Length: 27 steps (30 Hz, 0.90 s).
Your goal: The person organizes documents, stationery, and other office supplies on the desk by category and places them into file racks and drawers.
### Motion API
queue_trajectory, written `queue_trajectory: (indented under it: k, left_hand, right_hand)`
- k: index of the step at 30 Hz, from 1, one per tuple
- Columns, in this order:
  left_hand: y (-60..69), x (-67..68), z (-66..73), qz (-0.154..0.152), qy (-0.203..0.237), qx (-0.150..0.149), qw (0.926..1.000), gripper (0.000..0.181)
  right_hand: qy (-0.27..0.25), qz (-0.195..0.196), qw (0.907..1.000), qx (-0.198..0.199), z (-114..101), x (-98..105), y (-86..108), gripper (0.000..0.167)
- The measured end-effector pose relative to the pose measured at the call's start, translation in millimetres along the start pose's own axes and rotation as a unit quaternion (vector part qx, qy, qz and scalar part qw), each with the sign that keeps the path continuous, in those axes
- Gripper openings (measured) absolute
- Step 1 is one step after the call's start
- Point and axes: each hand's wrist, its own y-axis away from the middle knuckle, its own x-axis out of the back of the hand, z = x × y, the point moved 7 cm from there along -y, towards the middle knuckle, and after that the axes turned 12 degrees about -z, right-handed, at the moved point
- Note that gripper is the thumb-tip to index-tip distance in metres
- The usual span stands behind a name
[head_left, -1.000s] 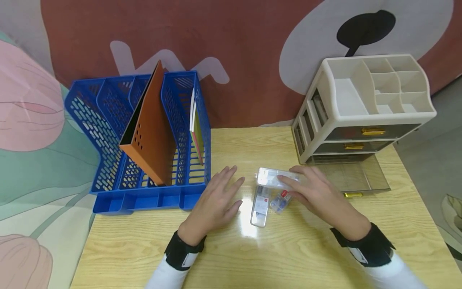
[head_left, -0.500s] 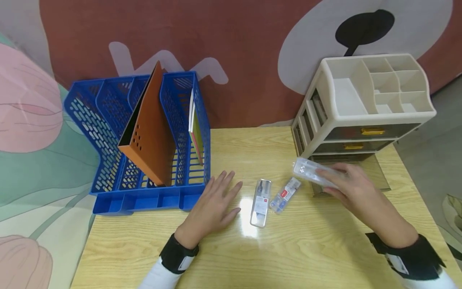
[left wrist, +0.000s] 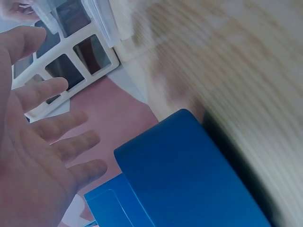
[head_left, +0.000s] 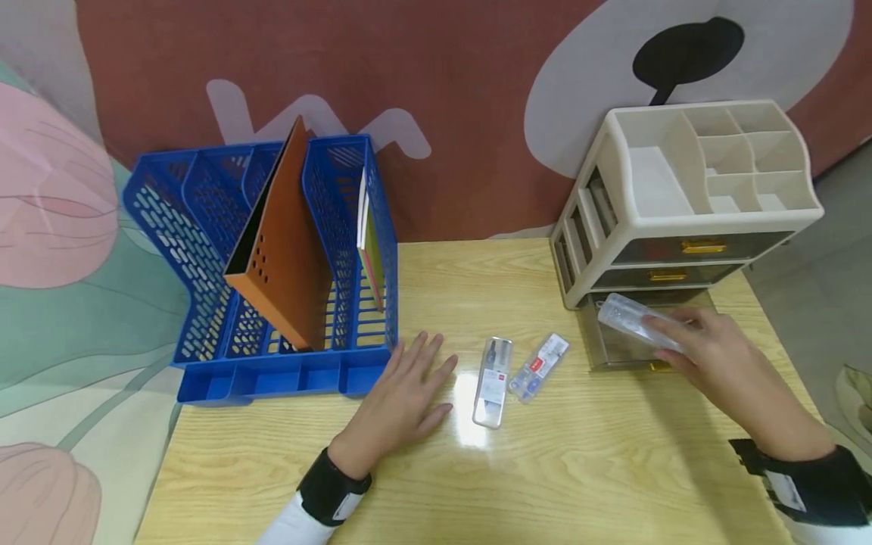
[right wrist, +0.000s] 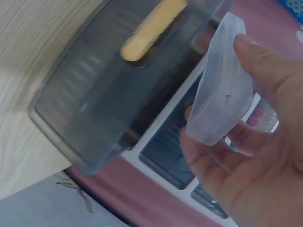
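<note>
My right hand (head_left: pixel 715 348) grips a clear plastic case (head_left: pixel 630 318) between thumb and fingers, over the pulled-out bottom drawer (head_left: pixel 602 352) of a white drawer unit. Seen from the right wrist, the frosted case (right wrist: pixel 220 94) is tilted beside the grey drawer (right wrist: pixel 104 94) with its gold handle. My left hand (head_left: pixel 395 409) has its fingers straight and spread, close to the front corner of the blue file rack (head_left: pixel 293 382). Between the hands lie a slim clear case with a white label (head_left: pixel 492 382) and a smaller clear packet with a red mark (head_left: pixel 538 367).
The white drawer unit (head_left: pixel 722 222) stands at the back right, two upper drawers shut. An orange folder (head_left: pixel 289 257) and thin booklets (head_left: pixel 370 246) stand in the blue rack. A patterned cloth (head_left: pixel 470 113) hangs behind the wooden table (head_left: pixel 436 484).
My right hand has carried the clear case rightward from above the two other cases to the open drawer. The left hand has shifted slightly down and left.
</note>
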Motion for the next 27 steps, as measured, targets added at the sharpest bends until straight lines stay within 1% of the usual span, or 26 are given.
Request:
queue_trajectory:
  k: [3,6,9,10,11,13,16,19,21,24,27]
  left_hand:
    - [2.7,-0.1,1.5,-0.002,0.0,-0.002,1.0,0.066]
    - [5.0,-1.9,2.1,-0.005,0.0,0.0,1.0,0.066]
    - [7.2,-4.4,2.7,-0.003,-0.009,0.0,1.0,0.067]
    - [8.0,-5.4,2.8,-0.003,-0.011,0.001,0.9999,0.067]
    - [8.8,-6.4,2.8,-0.003,-0.015,0.001,0.9999,0.067]
    - [10.6,-8.5,2.5,-0.005,-0.019,0.001,0.9998,0.068]
    - [13.0,-11.2,1.9,-0.01,-0.022,0.002,0.9997,0.066]
    - [14.4,-12.7,1.3,-0.013,-0.019,0.003,0.9997,0.065]
    - [14.8,-12.5,1.4,-0.011,-0.015,0.002,0.9998,0.065]
    - [14.5,-12.4,1.8,-0.01,-0.008,0.0,0.9999,0.064]
    - [14.8,-12.3,2.2,-0.01,-0.007,0.0,0.9999,0.064]
  right_hand:
    - [-0.003,-0.009,0.9998,-0.016,8.4,-5.3,0.8,0.08]
    - [-0.013,-0.023,0.9991,-0.032,14.1,-10.9,-0.4,0.08]
    - [-0.012,-0.036,0.9984,-0.042,16.2,-17.2,-5.8,0.05]
    - [-0.008,-0.037,0.9984,-0.043,15.9,-19.2,-8.2,0.044]
    - [-0.007,-0.036,0.9983,-0.044,15.5,-21.1,-10.7,0.044]
    - [0.004,-0.03,0.9984,-0.047,13.4,-24.6,-16.8,0.055]
    - [0.012,-0.027,0.9975,-0.064,10.5,-31.0,-24.9,0.055]
    - [0.007,-0.034,0.9948,-0.096,9.4,-37.4,-30.9,0.052]
    - [-0.005,-0.04,0.9921,-0.119,9.5,-41.3,-33.0,0.051]
    - [-0.013,-0.042,0.9888,-0.143,9.5,-44.0,-34.1,0.051]
    - [-0.022,-0.045,0.9869,-0.153,9.5,-46.5,-35.4,0.054]
